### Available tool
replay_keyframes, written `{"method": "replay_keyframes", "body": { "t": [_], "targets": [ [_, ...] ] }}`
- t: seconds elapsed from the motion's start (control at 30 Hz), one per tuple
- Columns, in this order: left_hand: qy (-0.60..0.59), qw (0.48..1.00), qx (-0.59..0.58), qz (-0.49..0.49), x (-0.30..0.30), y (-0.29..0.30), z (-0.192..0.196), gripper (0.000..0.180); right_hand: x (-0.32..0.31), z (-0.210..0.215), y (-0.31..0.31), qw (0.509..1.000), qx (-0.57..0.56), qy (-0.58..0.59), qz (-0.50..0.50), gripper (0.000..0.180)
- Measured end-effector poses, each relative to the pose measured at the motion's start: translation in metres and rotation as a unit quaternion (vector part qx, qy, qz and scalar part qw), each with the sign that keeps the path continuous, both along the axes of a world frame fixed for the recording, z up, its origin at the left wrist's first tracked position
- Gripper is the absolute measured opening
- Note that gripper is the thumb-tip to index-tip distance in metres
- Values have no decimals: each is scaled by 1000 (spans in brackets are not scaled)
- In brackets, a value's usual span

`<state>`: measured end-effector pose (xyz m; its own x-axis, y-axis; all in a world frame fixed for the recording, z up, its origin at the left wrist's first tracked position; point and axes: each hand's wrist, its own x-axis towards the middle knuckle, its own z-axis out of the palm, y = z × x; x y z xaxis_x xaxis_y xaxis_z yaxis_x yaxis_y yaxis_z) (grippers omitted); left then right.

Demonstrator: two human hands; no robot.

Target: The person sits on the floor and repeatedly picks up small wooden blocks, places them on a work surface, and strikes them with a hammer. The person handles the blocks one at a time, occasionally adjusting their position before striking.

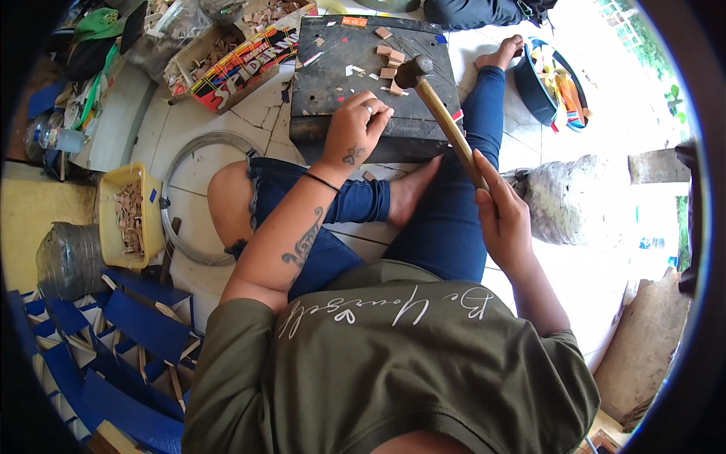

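The hammer slants over the right half of the black surface, its long axis running from the right hand, wrapped round the handle, away and leftward to the head, near some wooden blocks. Above the near edge, the left hand is pinched; whether around anything, I can't tell. Probably mid-hammering; another blow would call for steady aim.

white-lettered olive T-shirt | frayed-knee blue jeans | black wristband | silver ring | dark forearm tattoos
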<state>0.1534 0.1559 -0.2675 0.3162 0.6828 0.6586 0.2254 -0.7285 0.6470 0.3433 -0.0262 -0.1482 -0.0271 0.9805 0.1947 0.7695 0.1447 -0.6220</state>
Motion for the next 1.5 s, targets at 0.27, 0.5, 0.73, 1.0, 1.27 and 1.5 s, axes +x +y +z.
{"method": "replay_keyframes", "body": {
  "t": [0.27,0.5,0.73,1.0,1.27,1.5],
  "targets": [
    [13,1000,15,18,2,-3,2,11,29,-17,24,977,-82,179,-84,45],
    [9,996,-92,-2,-3,-12,19,8,49,-79,130,973,11,-130,-191,46],
    [-8,987,-157,-37,-15,-20,40,12,30,-82,146,931,163,-275,-174,37],
    [36,981,-174,-75,-12,-23,48,11,-9,-45,142,975,-45,211,58,21],
    [-104,894,-394,-184,-11,-30,39,26,-26,-59,145,934,-16,356,35,16],
    [-82,913,-356,-181,-9,-31,37,31,-21,-38,143,950,-91,297,36,20]
  ]
}}
